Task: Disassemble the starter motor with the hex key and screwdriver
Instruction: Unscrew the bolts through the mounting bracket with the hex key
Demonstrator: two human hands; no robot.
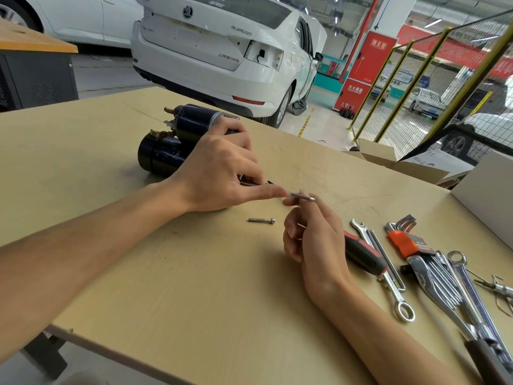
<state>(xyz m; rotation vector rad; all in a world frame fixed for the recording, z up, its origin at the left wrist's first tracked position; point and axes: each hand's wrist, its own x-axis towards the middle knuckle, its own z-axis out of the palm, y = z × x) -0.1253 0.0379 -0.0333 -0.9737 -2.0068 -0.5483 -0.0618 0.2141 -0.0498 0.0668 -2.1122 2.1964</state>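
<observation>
Both hands (219, 168) (311, 232) pinch one long bolt (302, 196) — second bolt (261, 220) lies loose.

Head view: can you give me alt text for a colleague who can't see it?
Both hands hold a long bolt above the table: the left hand and the right hand pinch the long bolt. The starter motor lies behind them, and a loose bolt lies in front.
</observation>
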